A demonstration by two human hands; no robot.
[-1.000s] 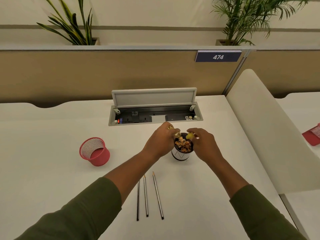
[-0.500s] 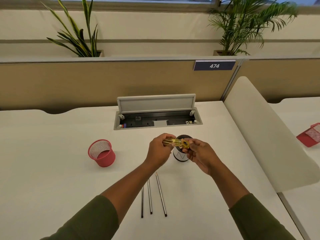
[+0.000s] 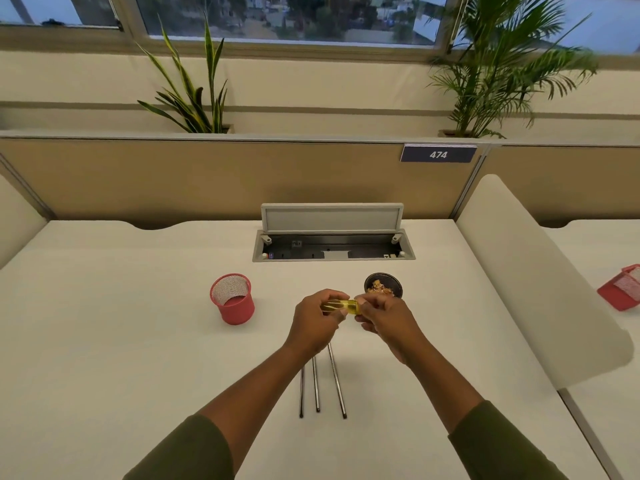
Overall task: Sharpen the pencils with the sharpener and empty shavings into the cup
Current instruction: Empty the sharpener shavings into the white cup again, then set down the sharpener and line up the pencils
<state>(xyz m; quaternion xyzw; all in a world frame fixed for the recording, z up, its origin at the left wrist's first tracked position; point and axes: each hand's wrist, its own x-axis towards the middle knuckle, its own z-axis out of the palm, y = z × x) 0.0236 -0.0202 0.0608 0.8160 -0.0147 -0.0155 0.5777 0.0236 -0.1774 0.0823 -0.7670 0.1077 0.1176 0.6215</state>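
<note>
Head view looks down on a smooth white desk [image 3: 121, 341], where both hands meet above the middle of it. Between them sits the sharpener [image 3: 341, 305], a small translucent yellow plastic piece with a rounded body. The left hand [image 3: 317, 322] curls its fingers round the sharpener's left end, and the right hand [image 3: 386, 318] pinches its right end with the fingertips, so each hand grasps the same piece. Just behind the right hand stands the cup [image 3: 383, 285], round and dark-rimmed, holding a heap of curly brown and orange shavings [image 3: 380, 289]. Three slim pencils [image 3: 317, 386] lie side by side on the desk below the wrists, their far ends hidden under the left hand. Left of the hands, apart from them, stands a red wire-mesh pot [image 3: 232, 299], round and upright.
</note>
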